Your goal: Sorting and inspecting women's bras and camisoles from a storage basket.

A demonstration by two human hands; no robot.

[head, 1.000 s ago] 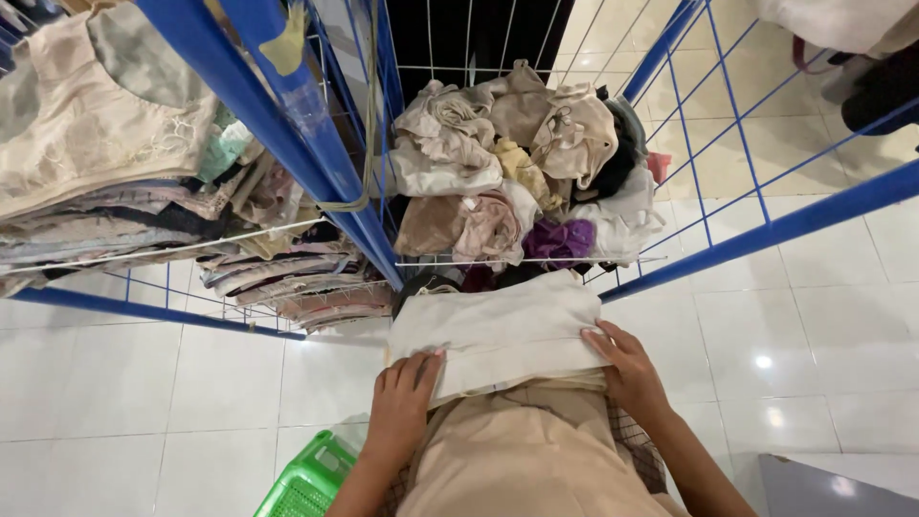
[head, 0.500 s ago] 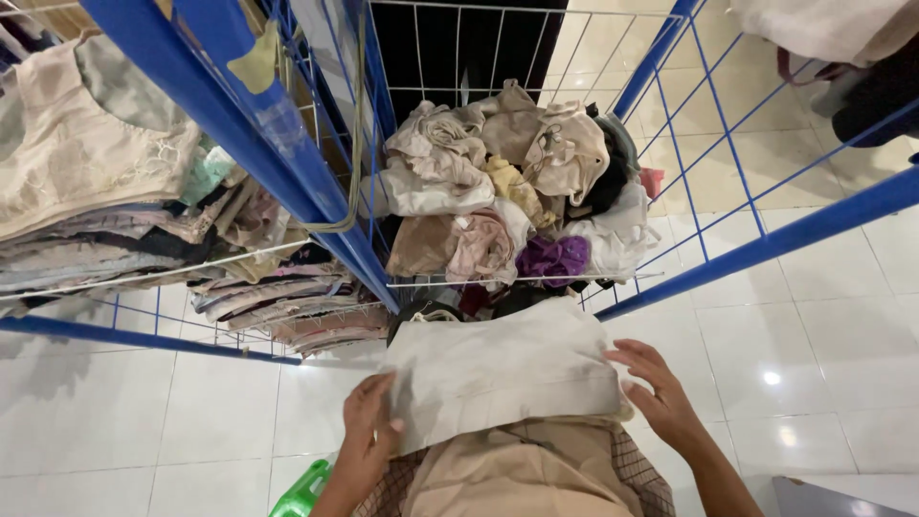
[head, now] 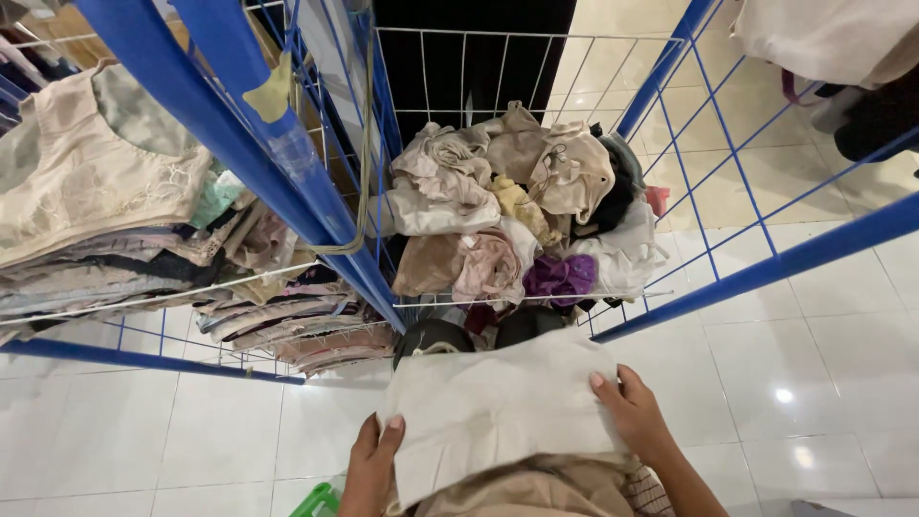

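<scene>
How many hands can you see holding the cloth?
2. The left hand grips the cream cloth at its lower left edge; the right hand presses on its right side.

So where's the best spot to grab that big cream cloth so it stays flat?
Probably by its two side edges, one hand each side, coming from below. The cream cloth lies spread flat on a pile; the left hand already grips its left edge and the right hand rests on its right edge.
</scene>
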